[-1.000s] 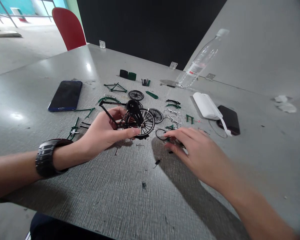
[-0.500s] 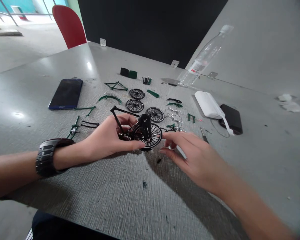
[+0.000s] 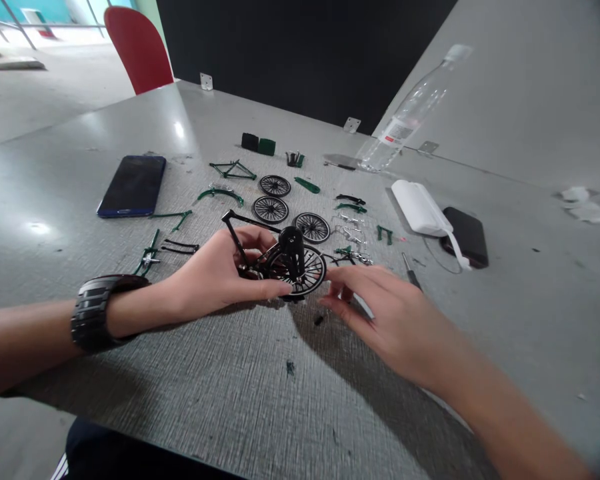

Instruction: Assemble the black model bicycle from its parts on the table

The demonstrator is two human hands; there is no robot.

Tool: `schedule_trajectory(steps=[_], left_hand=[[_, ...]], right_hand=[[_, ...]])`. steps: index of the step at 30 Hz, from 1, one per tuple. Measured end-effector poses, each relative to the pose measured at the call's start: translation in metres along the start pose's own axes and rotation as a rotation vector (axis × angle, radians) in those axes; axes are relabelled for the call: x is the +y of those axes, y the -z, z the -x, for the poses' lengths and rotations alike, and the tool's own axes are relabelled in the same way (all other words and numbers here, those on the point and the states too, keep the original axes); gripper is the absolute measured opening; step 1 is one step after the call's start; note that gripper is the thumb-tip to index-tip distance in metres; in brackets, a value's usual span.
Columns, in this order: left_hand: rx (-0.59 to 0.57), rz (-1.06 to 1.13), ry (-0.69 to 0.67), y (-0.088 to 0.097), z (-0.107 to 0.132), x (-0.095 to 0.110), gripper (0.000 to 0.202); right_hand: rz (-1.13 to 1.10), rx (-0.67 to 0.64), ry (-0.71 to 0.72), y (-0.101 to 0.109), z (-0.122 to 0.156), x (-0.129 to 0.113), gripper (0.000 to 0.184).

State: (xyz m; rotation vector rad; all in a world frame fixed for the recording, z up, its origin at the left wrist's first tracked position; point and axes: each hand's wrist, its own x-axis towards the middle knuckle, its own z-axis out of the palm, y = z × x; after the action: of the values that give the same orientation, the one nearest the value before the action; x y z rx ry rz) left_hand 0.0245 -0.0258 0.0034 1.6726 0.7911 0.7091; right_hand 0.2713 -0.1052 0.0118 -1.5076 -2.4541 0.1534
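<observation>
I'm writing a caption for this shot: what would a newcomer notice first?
Probably the black, partly assembled model bicycle in the left hand, near the centre. Just beyond it, three loose spoked wheels lie on the table. A clear bottle stands at the back right.

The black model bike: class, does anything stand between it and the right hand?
Nothing visible does. The right hand has a fingertip beside the wheel of the black model bike; contact is unclear. The left hand holds it from the opposite side.
</observation>
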Motion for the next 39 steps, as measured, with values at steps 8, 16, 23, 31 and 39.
schedule_trajectory(steps=[8,16,23,31,39], left_hand=[[-0.01,-0.013,0.009,-0.0002,0.0004,-0.0005,0.029],[-0.022,-0.037,0.044,0.0004,0.0015,-0.0021,0.03],[-0.043,-0.109,0.05,0.0024,0.0033,-0.0053,0.041],[-0.107,-0.199,0.04,0.0029,0.0043,-0.0059,0.038],[-0.199,-0.152,0.052,0.0043,0.0034,-0.0027,0.034]], right_hand=[[-0.04,-0.036,-0.017,0.0021,-0.001,-0.0036,0.02],[-0.072,-0.094,-0.028,0.0016,-0.0014,-0.0041,0.019],[-0.088,-0.103,-0.014,0.0016,-0.0015,-0.0046,0.019],[-0.12,-0.139,-0.036,0.0029,-0.0007,-0.0059,0.022],[-0.081,-0.151,-0.024,0.0026,0.0012,-0.0103,0.022]])
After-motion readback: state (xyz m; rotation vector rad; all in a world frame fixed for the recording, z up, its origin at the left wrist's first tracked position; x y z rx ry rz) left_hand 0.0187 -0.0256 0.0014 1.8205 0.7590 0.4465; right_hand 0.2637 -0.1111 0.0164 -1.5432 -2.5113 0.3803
